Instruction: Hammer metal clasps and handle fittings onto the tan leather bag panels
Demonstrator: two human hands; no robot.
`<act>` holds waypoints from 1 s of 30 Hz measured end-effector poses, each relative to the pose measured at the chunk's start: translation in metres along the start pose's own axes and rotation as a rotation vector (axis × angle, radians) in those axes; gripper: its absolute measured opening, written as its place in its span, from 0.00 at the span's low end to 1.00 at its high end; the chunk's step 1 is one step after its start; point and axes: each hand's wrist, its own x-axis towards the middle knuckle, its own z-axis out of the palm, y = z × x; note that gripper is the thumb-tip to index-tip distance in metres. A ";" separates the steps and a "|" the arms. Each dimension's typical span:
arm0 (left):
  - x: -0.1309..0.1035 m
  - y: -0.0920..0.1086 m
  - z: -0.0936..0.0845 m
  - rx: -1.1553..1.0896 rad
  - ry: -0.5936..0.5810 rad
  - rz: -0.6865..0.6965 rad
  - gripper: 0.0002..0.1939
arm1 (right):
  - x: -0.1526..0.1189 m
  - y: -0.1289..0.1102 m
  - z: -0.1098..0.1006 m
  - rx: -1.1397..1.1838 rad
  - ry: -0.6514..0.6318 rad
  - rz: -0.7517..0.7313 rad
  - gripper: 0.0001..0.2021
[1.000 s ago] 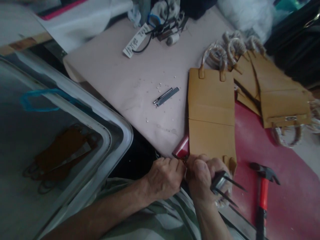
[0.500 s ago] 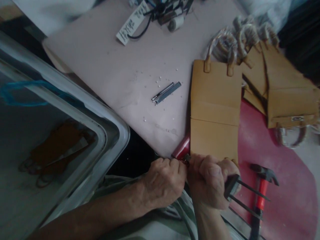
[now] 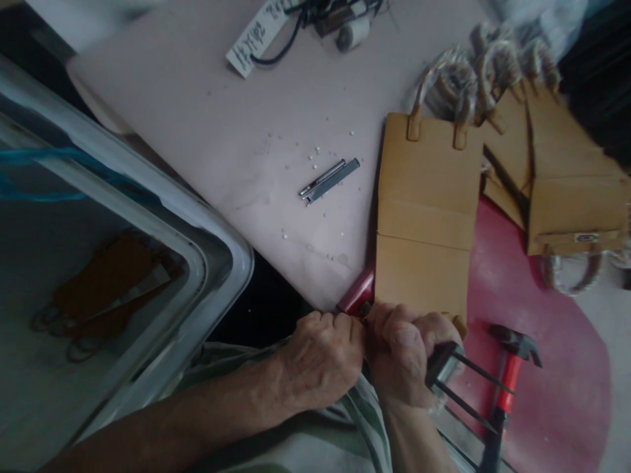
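Observation:
My left hand (image 3: 323, 355) is closed in a fist at the front edge of the table; whatever is in its fingers is hidden. Right against it, my right hand (image 3: 401, 358) is wrapped round a tool with a dark block and two thin metal prongs (image 3: 444, 368) pointing to the lower right. Its handle is covered by my fingers. Just beyond my hands lies a tan leather handbag (image 3: 426, 197) with plastic-wrapped handles, its lower end partly behind my right hand. A shiny red piece (image 3: 359, 293) shows between the bag and my left hand, with a small dark metal part by it.
A claw hammer (image 3: 510, 374) with a red and black handle lies on the red mat (image 3: 557, 374). More tan bags (image 3: 572, 190) are at the right. Two metal strips (image 3: 330, 182) and white bits lie on the pale table (image 3: 207, 151). A grey bin (image 3: 236, 263) holds brown pieces (image 3: 108, 282).
My right hand and the pronged tool have shifted slightly left, closer to my left hand. The whole view has also moved a little; the bag and metal strips lie as before.

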 end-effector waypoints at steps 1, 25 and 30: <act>0.000 -0.001 0.001 -0.008 0.008 -0.002 0.07 | 0.002 -0.001 -0.002 0.014 -0.010 0.015 0.22; 0.001 -0.005 -0.001 0.138 0.116 0.060 0.13 | -0.038 -0.024 -0.206 -1.643 0.385 0.270 0.27; 0.002 -0.004 0.003 0.125 0.127 0.016 0.11 | -0.077 -0.019 -0.265 -1.852 0.269 0.510 0.22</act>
